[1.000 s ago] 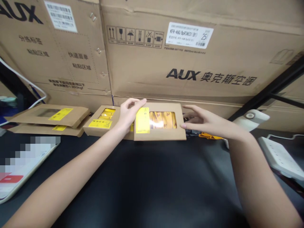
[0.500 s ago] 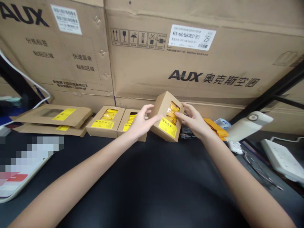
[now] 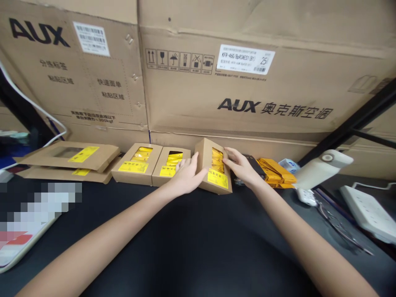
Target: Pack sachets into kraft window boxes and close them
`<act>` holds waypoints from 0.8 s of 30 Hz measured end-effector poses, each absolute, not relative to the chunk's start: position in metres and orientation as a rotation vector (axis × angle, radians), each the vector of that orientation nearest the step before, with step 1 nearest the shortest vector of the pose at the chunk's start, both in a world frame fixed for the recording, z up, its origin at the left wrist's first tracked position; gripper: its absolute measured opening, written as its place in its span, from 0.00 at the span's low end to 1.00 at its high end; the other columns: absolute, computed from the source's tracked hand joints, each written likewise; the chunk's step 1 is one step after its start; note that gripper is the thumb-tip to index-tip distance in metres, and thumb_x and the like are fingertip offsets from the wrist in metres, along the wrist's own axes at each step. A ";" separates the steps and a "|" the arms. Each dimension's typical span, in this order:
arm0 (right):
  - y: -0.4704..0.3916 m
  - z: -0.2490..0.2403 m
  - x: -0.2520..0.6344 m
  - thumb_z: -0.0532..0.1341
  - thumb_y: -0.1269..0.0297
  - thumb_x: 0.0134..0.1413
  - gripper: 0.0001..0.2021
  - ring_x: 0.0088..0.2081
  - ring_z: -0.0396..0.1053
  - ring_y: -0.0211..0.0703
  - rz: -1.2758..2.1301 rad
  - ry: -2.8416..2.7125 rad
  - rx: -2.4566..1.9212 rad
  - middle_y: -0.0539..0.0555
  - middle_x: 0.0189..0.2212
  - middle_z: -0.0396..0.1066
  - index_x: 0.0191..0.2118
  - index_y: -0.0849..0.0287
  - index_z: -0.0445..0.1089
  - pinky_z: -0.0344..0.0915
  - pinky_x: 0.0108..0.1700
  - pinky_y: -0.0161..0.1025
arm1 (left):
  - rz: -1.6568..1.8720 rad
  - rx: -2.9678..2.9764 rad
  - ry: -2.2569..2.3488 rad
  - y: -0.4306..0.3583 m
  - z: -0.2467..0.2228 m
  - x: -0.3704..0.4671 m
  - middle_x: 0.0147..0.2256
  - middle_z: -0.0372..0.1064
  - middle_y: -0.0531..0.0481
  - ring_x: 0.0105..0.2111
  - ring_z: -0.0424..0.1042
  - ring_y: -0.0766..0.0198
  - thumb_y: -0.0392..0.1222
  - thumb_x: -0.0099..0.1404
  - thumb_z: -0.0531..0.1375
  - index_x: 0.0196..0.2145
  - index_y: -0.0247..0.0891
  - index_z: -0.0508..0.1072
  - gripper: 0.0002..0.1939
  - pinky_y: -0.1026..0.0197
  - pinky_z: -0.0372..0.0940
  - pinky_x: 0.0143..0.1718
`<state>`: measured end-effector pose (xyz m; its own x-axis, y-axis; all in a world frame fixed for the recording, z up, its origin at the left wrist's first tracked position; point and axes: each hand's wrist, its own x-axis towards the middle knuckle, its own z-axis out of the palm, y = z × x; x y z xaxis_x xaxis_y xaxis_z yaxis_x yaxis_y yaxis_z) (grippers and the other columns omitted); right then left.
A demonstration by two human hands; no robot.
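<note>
A brown carton box (image 3: 204, 161) with a yellow label and a window showing orange-yellow packets stands tilted on the black table. My left hand (image 3: 187, 175) is at its left side, fingers spread, thumb toward its front edge. My right hand (image 3: 239, 165) holds its right side, fingertips by the window. Just left of it, partly behind my left hand, is a second box (image 3: 162, 159) with yellow packets. Beside that one lies a third similar box (image 3: 127, 159).
Flattened cartons (image 3: 103, 159) lie at the left, near a pixelated device (image 3: 34, 229). On the right are orange packets (image 3: 275, 171), a white bottle (image 3: 318, 169), a white case (image 3: 306, 196), glasses (image 3: 340, 231) and a power strip (image 3: 368, 212). Large AUX cartons (image 3: 185, 99) stand behind.
The held box has come down to the table and sits less tilted. Both hands moved down with it, and the left hand's fingers now reach over the second box.
</note>
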<state>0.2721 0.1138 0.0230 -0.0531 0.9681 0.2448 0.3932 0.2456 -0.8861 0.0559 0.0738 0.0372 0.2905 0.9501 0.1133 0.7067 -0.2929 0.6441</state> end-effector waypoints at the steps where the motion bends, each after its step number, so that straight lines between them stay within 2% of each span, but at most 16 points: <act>1: 0.115 0.021 0.271 0.60 0.59 0.50 0.22 0.57 0.63 0.48 0.798 -1.618 -1.272 0.58 0.55 0.65 0.52 0.54 0.62 0.59 0.59 0.52 | 0.638 2.111 1.493 0.074 0.036 0.056 0.65 0.45 0.36 0.65 0.45 0.44 0.59 0.66 0.43 0.66 0.31 0.44 0.39 0.43 0.42 0.63; 6: 0.119 0.008 0.266 0.58 0.60 0.51 0.20 0.58 0.61 0.46 0.783 -1.592 -1.201 0.58 0.56 0.64 0.51 0.56 0.62 0.59 0.60 0.48 | 0.521 2.227 1.503 0.078 0.026 0.056 0.66 0.39 0.35 0.66 0.40 0.48 0.56 0.67 0.36 0.66 0.24 0.40 0.39 0.44 0.38 0.64; 10: 0.120 0.002 0.261 0.59 0.62 0.49 0.20 0.59 0.61 0.45 0.786 -1.540 -1.192 0.58 0.56 0.63 0.49 0.57 0.64 0.57 0.61 0.47 | 0.444 2.360 1.499 0.078 0.021 0.057 0.65 0.41 0.31 0.67 0.39 0.48 0.53 0.68 0.34 0.64 0.20 0.43 0.37 0.43 0.36 0.64; 14: 0.120 -0.002 0.257 0.59 0.64 0.47 0.18 0.58 0.62 0.45 0.806 -1.488 -1.237 0.59 0.55 0.65 0.47 0.58 0.66 0.56 0.61 0.47 | 0.440 2.386 1.524 0.077 0.019 0.059 0.66 0.40 0.32 0.67 0.39 0.50 0.58 0.68 0.32 0.65 0.22 0.41 0.39 0.44 0.36 0.64; 20: 0.119 -0.008 0.251 0.60 0.63 0.45 0.19 0.52 0.67 0.46 0.881 -1.465 -1.283 0.58 0.51 0.69 0.47 0.59 0.67 0.60 0.58 0.48 | 0.471 2.370 1.465 0.076 0.022 0.056 0.66 0.40 0.33 0.67 0.37 0.48 0.64 0.66 0.36 0.66 0.28 0.43 0.42 0.43 0.35 0.64; 24: 0.119 -0.008 0.251 0.62 0.61 0.43 0.20 0.53 0.66 0.47 0.887 -1.456 -1.277 0.58 0.51 0.68 0.45 0.59 0.67 0.58 0.59 0.49 | 0.442 2.389 1.285 0.075 0.025 0.046 0.67 0.34 0.35 0.67 0.33 0.44 0.71 0.58 0.46 0.66 0.35 0.42 0.50 0.41 0.37 0.63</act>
<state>0.2506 0.1194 -0.0083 0.0195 0.9802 0.1971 0.2741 0.1843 -0.9439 0.0464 0.0753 0.0250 0.5298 0.8433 0.0903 0.7200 -0.5035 0.4775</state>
